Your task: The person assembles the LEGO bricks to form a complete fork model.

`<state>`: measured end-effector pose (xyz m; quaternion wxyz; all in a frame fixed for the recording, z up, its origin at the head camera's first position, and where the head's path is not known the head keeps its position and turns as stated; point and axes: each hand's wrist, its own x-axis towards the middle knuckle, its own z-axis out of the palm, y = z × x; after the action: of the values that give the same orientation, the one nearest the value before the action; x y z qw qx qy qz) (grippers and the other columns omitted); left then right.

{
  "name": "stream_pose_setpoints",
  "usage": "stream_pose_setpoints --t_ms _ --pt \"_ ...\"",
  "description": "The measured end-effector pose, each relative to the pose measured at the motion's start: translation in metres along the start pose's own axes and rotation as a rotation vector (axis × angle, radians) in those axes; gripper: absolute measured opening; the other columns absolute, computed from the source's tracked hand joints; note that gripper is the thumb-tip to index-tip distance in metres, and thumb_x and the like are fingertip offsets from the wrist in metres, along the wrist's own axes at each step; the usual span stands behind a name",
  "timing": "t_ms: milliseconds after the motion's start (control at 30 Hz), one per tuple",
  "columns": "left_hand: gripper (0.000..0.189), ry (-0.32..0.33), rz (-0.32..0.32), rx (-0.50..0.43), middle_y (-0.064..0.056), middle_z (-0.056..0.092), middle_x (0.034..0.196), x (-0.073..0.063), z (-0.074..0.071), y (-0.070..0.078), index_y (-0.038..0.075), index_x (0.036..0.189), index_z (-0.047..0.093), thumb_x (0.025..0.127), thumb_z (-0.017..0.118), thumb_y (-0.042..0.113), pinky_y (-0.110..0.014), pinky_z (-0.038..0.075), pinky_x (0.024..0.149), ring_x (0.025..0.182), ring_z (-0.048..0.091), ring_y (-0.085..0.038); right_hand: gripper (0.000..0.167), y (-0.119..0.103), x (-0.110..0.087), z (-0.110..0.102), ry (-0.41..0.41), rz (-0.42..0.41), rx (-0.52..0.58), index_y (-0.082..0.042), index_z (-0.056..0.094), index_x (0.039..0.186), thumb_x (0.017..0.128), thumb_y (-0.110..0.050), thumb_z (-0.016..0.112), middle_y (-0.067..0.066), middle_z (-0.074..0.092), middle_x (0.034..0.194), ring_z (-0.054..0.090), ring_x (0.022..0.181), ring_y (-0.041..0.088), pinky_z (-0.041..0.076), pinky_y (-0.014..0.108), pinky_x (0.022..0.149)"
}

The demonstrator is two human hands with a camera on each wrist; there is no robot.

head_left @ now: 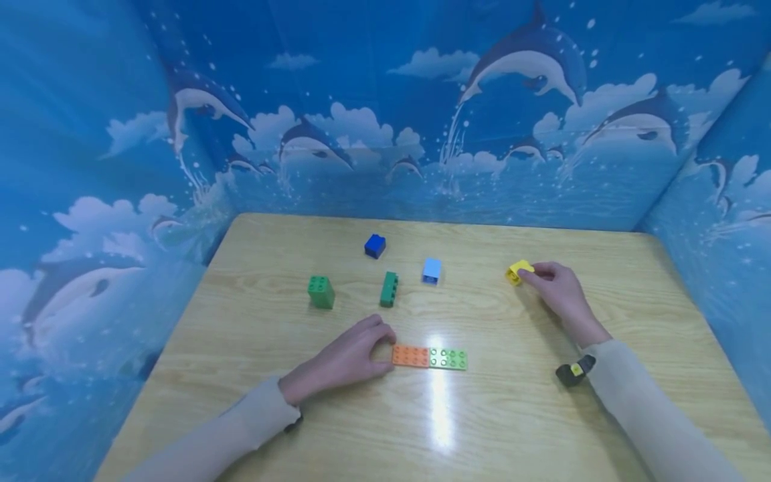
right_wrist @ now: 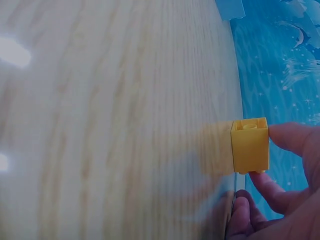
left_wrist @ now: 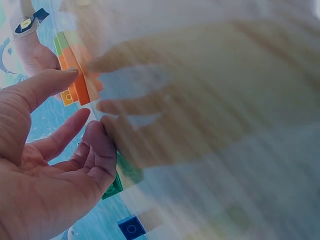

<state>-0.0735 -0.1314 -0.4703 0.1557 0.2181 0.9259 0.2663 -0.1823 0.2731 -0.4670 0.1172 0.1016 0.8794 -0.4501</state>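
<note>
My right hand (head_left: pixel 561 292) holds a yellow toy brick (head_left: pixel 518 272) by thumb and finger at the right of the table. In the right wrist view the yellow brick (right_wrist: pixel 250 150) lies on its side at the tabletop, with fingertips on two of its sides. At the front middle, a flat orange brick (head_left: pixel 411 356) sits end to end with a light green one (head_left: pixel 448 359). My left hand (head_left: pixel 352 355) is at the orange brick's left end, its thumb and forefinger spread apart. The left wrist view shows a gap between forefinger and orange brick (left_wrist: pixel 76 80).
Behind the left hand stand a tall green brick (head_left: pixel 322 292) and a dark green brick (head_left: pixel 389 289) on its side. Farther back are a dark blue brick (head_left: pixel 375 246) and a light blue brick (head_left: pixel 431 270). Dolphin-printed cloth (head_left: pixel 373 181) walls the wooden table (head_left: pixel 506 415).
</note>
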Motion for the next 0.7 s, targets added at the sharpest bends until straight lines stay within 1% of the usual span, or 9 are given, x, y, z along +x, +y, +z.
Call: stream_pose_setpoints --t_ms 133,233,367,467,533,600,700 --pt "0.038 0.011 0.015 0.007 0.005 0.061 0.110 0.000 0.000 -0.001 0.012 0.123 0.075 0.091 0.091 0.026 -0.030 0.057 0.090 0.099 0.061 -0.010 0.079 0.000 0.000 0.001 -0.004 -0.027 0.011 0.008 0.044 0.158 0.109 -0.050 0.064 0.030 0.051 0.152 0.051 0.136 0.043 0.049 0.044 0.100" --pt "0.037 0.015 0.015 0.011 0.006 0.061 0.110 0.001 0.001 -0.001 0.013 0.122 0.075 0.091 0.090 0.025 -0.029 0.057 0.089 0.098 0.061 -0.009 0.075 0.000 -0.001 0.003 -0.010 -0.047 0.026 0.007 0.045 0.157 0.109 -0.045 0.068 0.029 0.052 0.151 0.054 0.133 0.041 0.053 0.035 0.093" --pt "0.034 0.012 0.003 0.007 0.006 0.061 0.110 0.001 0.001 -0.002 0.014 0.121 0.076 0.092 0.090 0.025 -0.027 0.056 0.086 0.098 0.060 -0.008 0.066 -0.002 -0.004 0.009 -0.009 -0.092 0.037 0.007 0.048 0.151 0.109 -0.038 0.070 0.028 0.057 0.143 0.061 0.119 0.032 0.057 0.024 0.082" --pt "0.033 0.011 -0.001 0.005 0.007 0.060 0.110 0.001 0.000 -0.002 0.015 0.121 0.076 0.092 0.090 0.024 -0.027 0.055 0.084 0.096 0.059 -0.008 0.057 -0.002 -0.010 0.015 -0.003 -0.140 0.049 0.007 0.051 0.145 0.110 -0.034 0.068 0.025 0.061 0.134 0.064 0.106 0.022 0.057 0.022 0.077" --pt "0.033 0.009 0.002 0.005 0.007 0.060 0.110 0.001 0.000 -0.002 0.015 0.121 0.076 0.092 0.090 0.023 -0.026 0.055 0.083 0.095 0.058 -0.007 0.052 -0.002 -0.015 0.019 -0.009 -0.176 0.046 0.007 0.053 0.142 0.111 -0.033 0.066 0.023 0.063 0.131 0.065 0.101 0.019 0.058 0.022 0.077" --pt "0.033 0.009 0.004 0.007 0.007 0.060 0.110 0.002 0.001 -0.002 0.015 0.121 0.076 0.093 0.090 0.023 -0.026 0.055 0.083 0.095 0.058 -0.007 0.051 -0.003 -0.021 0.022 -0.023 -0.204 0.043 0.007 0.052 0.140 0.111 -0.033 0.066 0.023 0.063 0.129 0.066 0.100 0.020 0.058 0.023 0.076" --pt "0.034 0.003 0.004 0.005 0.008 0.060 0.110 0.002 0.001 -0.002 0.015 0.122 0.076 0.092 0.090 0.024 -0.025 0.054 0.083 0.094 0.058 -0.006 0.056 -0.004 -0.032 0.027 -0.061 -0.226 0.030 0.005 0.050 0.145 0.111 -0.036 0.067 0.024 0.062 0.134 0.066 0.109 0.027 0.057 0.023 0.078"
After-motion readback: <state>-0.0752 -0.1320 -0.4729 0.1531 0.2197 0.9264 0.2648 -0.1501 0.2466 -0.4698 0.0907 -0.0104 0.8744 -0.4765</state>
